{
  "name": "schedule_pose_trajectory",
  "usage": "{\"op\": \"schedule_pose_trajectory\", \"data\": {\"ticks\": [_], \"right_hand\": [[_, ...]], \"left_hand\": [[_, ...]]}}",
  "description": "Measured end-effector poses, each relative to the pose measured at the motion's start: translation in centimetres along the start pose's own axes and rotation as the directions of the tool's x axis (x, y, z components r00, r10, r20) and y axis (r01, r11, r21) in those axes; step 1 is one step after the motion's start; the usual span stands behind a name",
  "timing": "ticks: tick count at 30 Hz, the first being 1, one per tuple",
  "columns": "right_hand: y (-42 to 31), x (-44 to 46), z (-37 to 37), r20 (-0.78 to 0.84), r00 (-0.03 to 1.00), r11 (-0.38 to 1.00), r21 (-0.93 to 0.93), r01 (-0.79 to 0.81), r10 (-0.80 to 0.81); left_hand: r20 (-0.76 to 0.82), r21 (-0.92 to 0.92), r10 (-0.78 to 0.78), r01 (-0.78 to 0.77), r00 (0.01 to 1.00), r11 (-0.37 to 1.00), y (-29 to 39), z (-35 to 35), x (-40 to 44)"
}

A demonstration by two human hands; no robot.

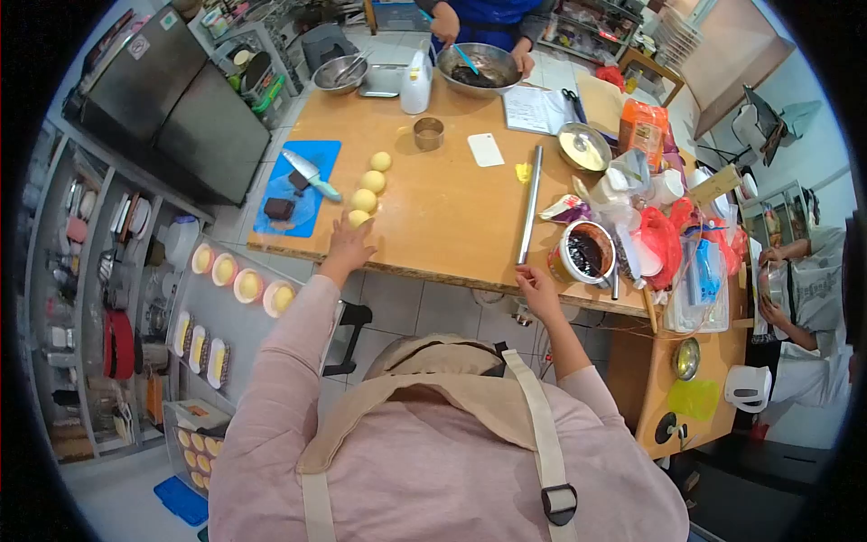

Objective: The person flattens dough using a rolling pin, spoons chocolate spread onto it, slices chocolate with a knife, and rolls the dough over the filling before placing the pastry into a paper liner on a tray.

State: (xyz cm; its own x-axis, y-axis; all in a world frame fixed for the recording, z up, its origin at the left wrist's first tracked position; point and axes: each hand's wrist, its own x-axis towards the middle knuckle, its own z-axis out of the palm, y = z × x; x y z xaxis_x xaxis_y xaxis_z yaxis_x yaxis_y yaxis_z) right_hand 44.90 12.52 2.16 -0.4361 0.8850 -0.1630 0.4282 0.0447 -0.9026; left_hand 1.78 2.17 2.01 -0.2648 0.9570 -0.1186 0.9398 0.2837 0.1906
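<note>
Four-ball row aside, several pale yellow dough balls (371, 181) line the wooden table left of its middle. My left hand (349, 246) is at the near end of the row, fingers spread, fingertips at the closest ball (358, 219). Whether they press on it I cannot tell. My right hand (539, 291) is at the table's front edge, fingers loosely bent, beside the near end of a long metal rod (531, 203). It does not appear to grip the rod. Left of the balls, a knife (309, 173) and dark blocks (279, 209) lie on a blue mat (318, 154).
A metal ring (429, 134) and white scraper (485, 150) lie on the table (433, 208). A tub of dark filling (585, 251) stands right. Filled cups (248, 285) sit on a tray (194, 303) at left. Across, another person stirs a bowl (479, 70).
</note>
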Motion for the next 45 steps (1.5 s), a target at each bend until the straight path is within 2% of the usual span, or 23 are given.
{"op": "schedule_pose_trajectory", "data": {"ticks": [2,5,8,11,12,15,16,19,22,25,26,29,30,31,33,34,36,37,40,42,44,45], "right_hand": [[0.6,-0.3,-1.2,-0.019,1.0,0.999,-0.039,-0.017,0.016],[0.3,-0.6,-1.5,-0.027,0.999,0.998,-0.053,-0.034,0.032],[-0.9,-0.1,-0.9,-0.011,0.996,0.993,-0.084,-0.087,0.087],[-0.4,1.7,0.6,-0.064,0.997,0.997,-0.07,0.04,-0.045],[-1.1,2.5,0.7,-0.028,0.999,0.997,-0.075,-0.036,0.034],[-1.7,5.2,1.9,-0.223,0.96,0.89,-0.454,0.05,-0.167],[-2.0,6.4,2.0,-0.263,0.955,0.845,-0.534,-0.024,-0.138],[-3.3,9.3,2.5,-0.385,0.923,0.776,-0.581,-0.245,0.003],[-1.4,12.6,3.0,-0.429,0.89,0.769,-0.513,-0.381,0.155],[-0.6,13.7,2.5,-0.462,0.862,0.846,-0.357,-0.397,0.209],[-0.4,13.7,2.7,-0.531,0.844,0.928,-0.275,-0.253,0.073],[2.9,14.3,3.2,-0.615,0.773,0.982,-0.183,0.052,-0.156],[3.7,14.5,3.3,-0.558,0.83,0.996,0.08,0.044,0.008],[1.9,14.3,3.1,-0.482,0.859,0.942,0.335,-0.001,0.172],[-2.9,11.9,2.3,-0.276,0.885,0.748,0.654,-0.113,0.375],[-3.0,11.5,2.2,-0.183,0.923,0.667,0.738,-0.099,0.339],[-4.7,10.6,1.6,-0.038,0.973,0.47,0.88,-0.074,0.226],[-5.6,10.1,1.3,0.023,0.988,0.358,0.931,-0.077,0.151],[-7.5,9.5,0.5,0.088,0.996,0.354,0.932,-0.085,0.01],[-8.8,9.1,0.0,0.101,0.995,0.402,0.911,-0.096,0.011],[-9.5,8.6,-0.3,0.111,0.994,0.471,0.876,-0.107,0.018],[-9.7,8.3,-0.3,0.115,0.993,0.515,0.85,-0.111,0.025]], "left_hand": [[0.063,0.029,0.007,-0.009,0.998,1.0,-0.7,0.6,1.7],[0.044,0.017,0.097,-0.097,0.994,0.995,-2.4,1.6,3.1],[0.084,0.004,0.111,-0.112,0.99,0.994,-2.9,1.9,3.8],[0.128,-0.06,0.067,-0.059,0.99,0.996,-1.9,-0.6,3.9],[0.053,-0.032,0.098,-0.097,0.994,0.995,-2.5,0.2,4.0],[0.088,-0.034,0.072,-0.07,0.993,0.997,-2.9,1.1,4.3],[0.069,-0.047,0.077,-0.073,0.995,0.996,-3.0,1.2,4.3],[0.058,-0.06,0.047,-0.043,0.997,0.997,-3.4,1.9,4.4],[0.042,-0.149,0.077,-0.07,0.996,0.986,-4.2,1.8,4.8],[0.013,-0.157,0.079,-0.076,0.997,0.985,-4.2,1.0,4.7],[-0.008,-0.165,0.093,-0.093,0.996,0.982,-4.1,0.6,4.5],[-0.03,-0.159,0.121,-0.124,0.992,0.979,-3.8,-2.0,3.7],[-0.007,-0.142,0.12,-0.12,0.993,0.983,-3.9,-2.8,3.5],[0.018,-0.124,0.121,-0.118,0.992,0.985,-3.7,-4.1,3.4],[0.062,-0.104,0.128,-0.121,0.99,0.987,-2.7,-7.4,3.1],[0.09,-0.095,0.129,-0.121,0.988,0.988,-2.0,-8.9,2.7],[0.075,-0.126,0.227,-0.217,0.971,0.968,-0.3,-11.6,3.0],[0.066,-0.14,0.274,-0.263,0.96,0.955,0.8,-12.3,3.5],[0.096,-0.198,0.4,-0.376,0.912,0.905,5.0,-12.7,5.8],[0.056,-0.306,0.543,-0.503,0.838,0.808,7.7,-10.1,7.8],[0.34,-0.282,0.535,-0.459,0.774,0.843,10.9,-7.7,9.7],[0.349,-0.128,0.533,-0.524,0.771,0.842,12.0,-5.8,9.9]]}}
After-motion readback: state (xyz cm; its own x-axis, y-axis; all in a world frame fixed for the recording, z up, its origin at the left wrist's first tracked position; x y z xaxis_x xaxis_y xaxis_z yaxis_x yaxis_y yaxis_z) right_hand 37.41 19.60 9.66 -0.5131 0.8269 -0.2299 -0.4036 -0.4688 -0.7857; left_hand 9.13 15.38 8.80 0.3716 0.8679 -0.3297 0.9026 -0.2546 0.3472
